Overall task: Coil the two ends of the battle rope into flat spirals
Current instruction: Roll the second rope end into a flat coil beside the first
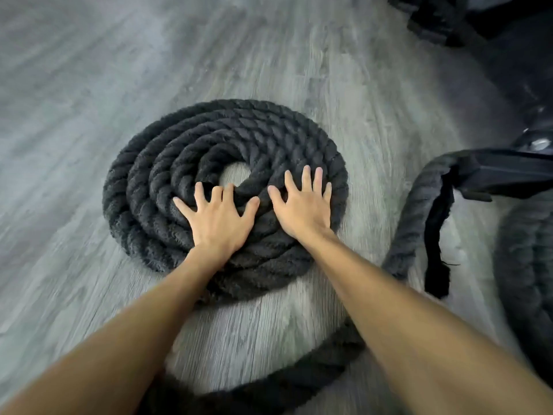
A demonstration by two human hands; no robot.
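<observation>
**Both palms flat on the first spiral**

Head view, the only one I have. My left hand and right hand lie side by side on the near half of the spiral, a flat disc of thick black rope on the grey wood floor. The fingers of both hands are straight and spread apart. They press down on the turns and curl round nothing.

Just beyond the left fingertips is the small open gap at the centre, with bare floor showing. The right fingers reach across the turns beside that gap. Behind my wrists the loose tail curves away under my right forearm. Well out past the right little finger, a further stretch rises beside a black strap and a dark frame. The far right edge is too blurred to call.

My worries from here:
- **Uneven pressure:** it could make an inner turn ride up over its neighbour and spoil the flatness.
- **Turning the disc with open palms only:** skin may slip on the fuzzy strands, and the centre gap may loosen.
- **Drag from the heavy tail:** it could pull the outer ring out of round.
- **The stretch by the frame:** it may snag there.
</observation>
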